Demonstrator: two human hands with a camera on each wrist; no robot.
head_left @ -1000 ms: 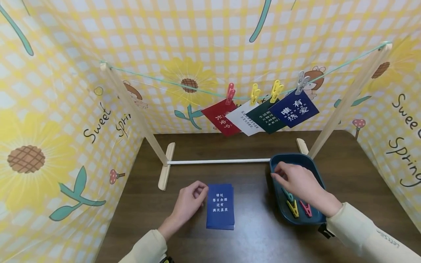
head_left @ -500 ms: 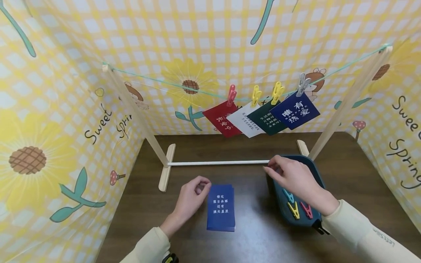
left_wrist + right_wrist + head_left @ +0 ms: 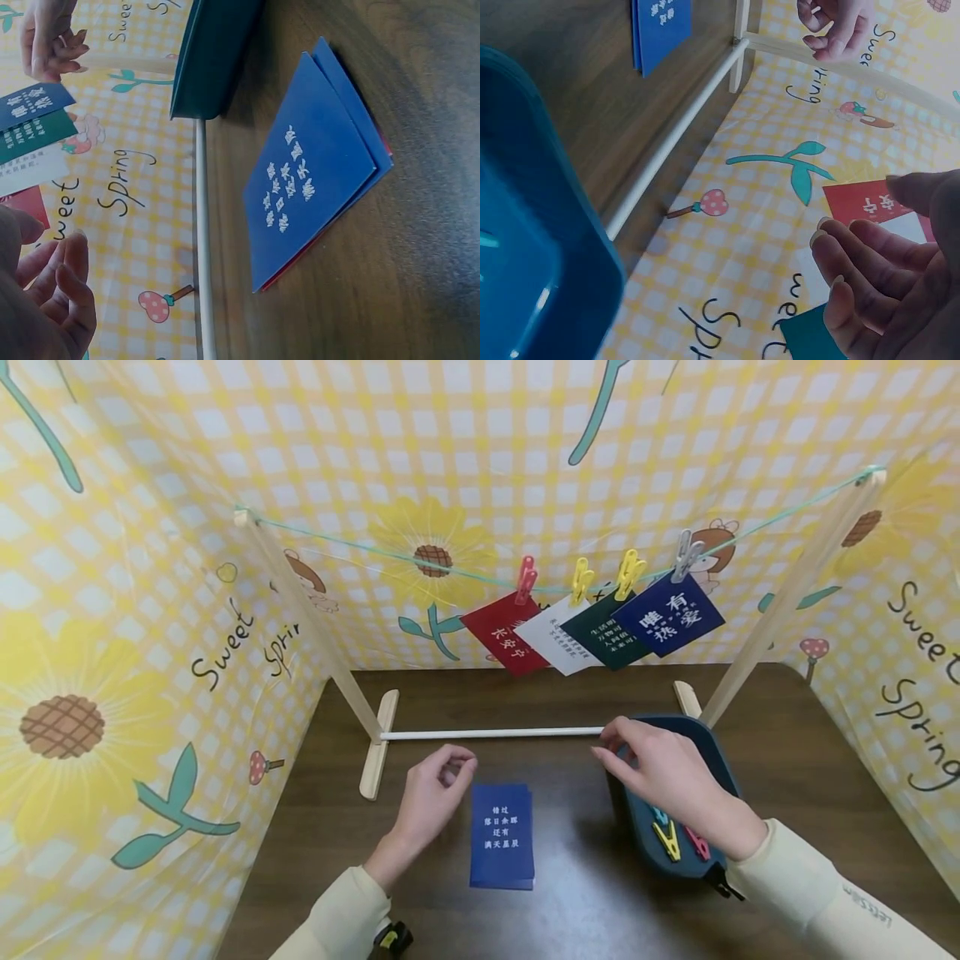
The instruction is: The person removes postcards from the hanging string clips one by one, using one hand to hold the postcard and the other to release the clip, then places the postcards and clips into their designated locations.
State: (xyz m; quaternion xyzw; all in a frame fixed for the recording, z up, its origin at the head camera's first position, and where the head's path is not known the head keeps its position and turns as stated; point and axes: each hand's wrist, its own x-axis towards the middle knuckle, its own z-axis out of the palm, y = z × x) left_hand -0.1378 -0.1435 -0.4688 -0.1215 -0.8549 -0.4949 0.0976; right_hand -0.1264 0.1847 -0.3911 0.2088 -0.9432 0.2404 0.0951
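**Four cards (image 3: 592, 628) hang on a green line (image 3: 390, 552)**

We see the left hand (image 3: 432, 793) with its fingers loosely bent and its thumb apart from them, the palm bare in the left wrist view. Just nearer to us than its fingertips, and a little to their right, we find a stack of blue cards (image 3: 501, 839), slightly fanned, white lettering upward, a red edge showing beneath.

Our right hand (image 3: 663, 768) reaches across a dark blue tray (image 3: 675, 721), its fingertips past the tray's left wall. Its fingers curve gently, with a gap between thumb and forefinger. Under that hand, inside the tray, we make out a turquoise clip (image 3: 661, 815), partly hidden, a yellow clip (image 3: 666, 841) and a pink clip (image 3: 698, 843).

Beyond both hands and above them, the hanging row runs, left to right, red card, white card, green card, blue card, overlapping in our view. We see a red peg (image 3: 527, 581) on the first, yellow pegs (image 3: 628, 577) on the next two and a grey peg (image 3: 686, 557) on the last. Beyond the left hand, a white bar (image 3: 487, 733) runs across to behind the right fingertips.
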